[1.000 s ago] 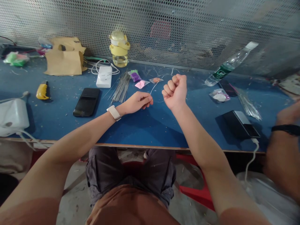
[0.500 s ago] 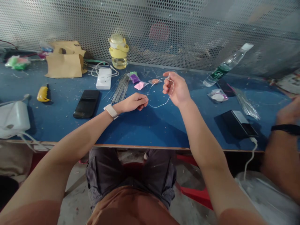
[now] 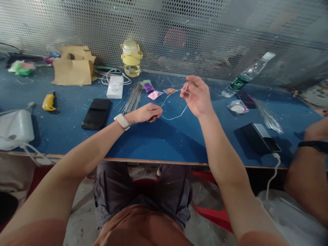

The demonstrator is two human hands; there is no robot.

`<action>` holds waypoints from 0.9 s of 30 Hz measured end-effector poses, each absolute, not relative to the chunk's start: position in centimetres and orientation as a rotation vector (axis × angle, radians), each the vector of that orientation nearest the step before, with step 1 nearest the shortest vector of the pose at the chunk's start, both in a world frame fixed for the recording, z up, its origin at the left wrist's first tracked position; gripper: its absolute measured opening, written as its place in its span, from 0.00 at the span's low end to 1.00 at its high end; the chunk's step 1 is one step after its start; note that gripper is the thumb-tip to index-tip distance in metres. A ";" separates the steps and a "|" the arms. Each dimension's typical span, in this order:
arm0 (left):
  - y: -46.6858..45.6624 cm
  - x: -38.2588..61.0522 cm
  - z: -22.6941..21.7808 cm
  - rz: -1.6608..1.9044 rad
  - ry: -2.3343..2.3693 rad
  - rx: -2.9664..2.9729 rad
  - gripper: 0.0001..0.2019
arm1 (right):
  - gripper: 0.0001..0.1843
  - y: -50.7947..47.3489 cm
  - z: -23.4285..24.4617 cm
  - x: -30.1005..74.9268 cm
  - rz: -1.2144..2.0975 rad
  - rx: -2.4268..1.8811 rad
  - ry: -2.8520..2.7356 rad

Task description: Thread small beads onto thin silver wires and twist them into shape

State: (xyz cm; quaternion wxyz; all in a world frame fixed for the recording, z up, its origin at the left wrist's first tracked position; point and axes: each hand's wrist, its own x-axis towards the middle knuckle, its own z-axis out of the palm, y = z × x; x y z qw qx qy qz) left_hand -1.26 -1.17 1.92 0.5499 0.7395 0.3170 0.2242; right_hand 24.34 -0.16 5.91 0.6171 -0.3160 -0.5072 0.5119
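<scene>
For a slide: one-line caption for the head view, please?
Left hand and right hand hold a thin bent wire between them above a blue bench.

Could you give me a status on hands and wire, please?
Left hand on table, pinching wire. Right hand raised, pinching other end. Wire loops between; nothing blocking.

Bare blue table (image 3: 159, 140) lies before the hands; wire bundle (image 3: 132, 98), bead bags (image 3: 151, 90) crowd behind.

On blue table (image 3: 159, 143): 1 black phone (image 3: 96, 113) flat, just beside white adapter (image 3: 114, 87); yellow-lidded jug (image 3: 131, 58) upright behind; clear bottle (image 3: 247, 75) lying far right.
</scene>
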 end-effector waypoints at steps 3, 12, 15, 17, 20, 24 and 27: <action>-1.1 -1.4 1.8 0.539 0.733 1.765 0.23 | 0.17 0.0 5.7 24.5 1.239 -0.762 -1.151; -0.8 -1.5 1.6 0.484 0.733 1.799 0.23 | 0.18 0.4 5.0 24.7 1.180 -0.709 -1.283; -1.0 -1.6 2.0 0.450 0.723 1.805 0.23 | 0.19 0.2 5.2 24.4 1.135 -0.720 -1.291; -1.1 -1.6 2.2 0.429 0.708 1.818 0.23 | 0.20 0.0 5.3 24.1 1.146 -0.710 -1.286; -1.3 -1.6 2.5 0.419 0.690 1.833 0.23 | 0.21 -0.3 5.4 23.6 1.187 -0.687 -1.251; -1.4 -1.5 2.6 0.411 0.712 1.832 0.22 | 0.20 -0.2 5.0 23.0 1.115 -0.690 -1.184; -1.4 -1.5 2.6 0.390 0.709 1.832 0.22 | 0.18 0.0 4.5 22.4 1.058 -0.674 -1.175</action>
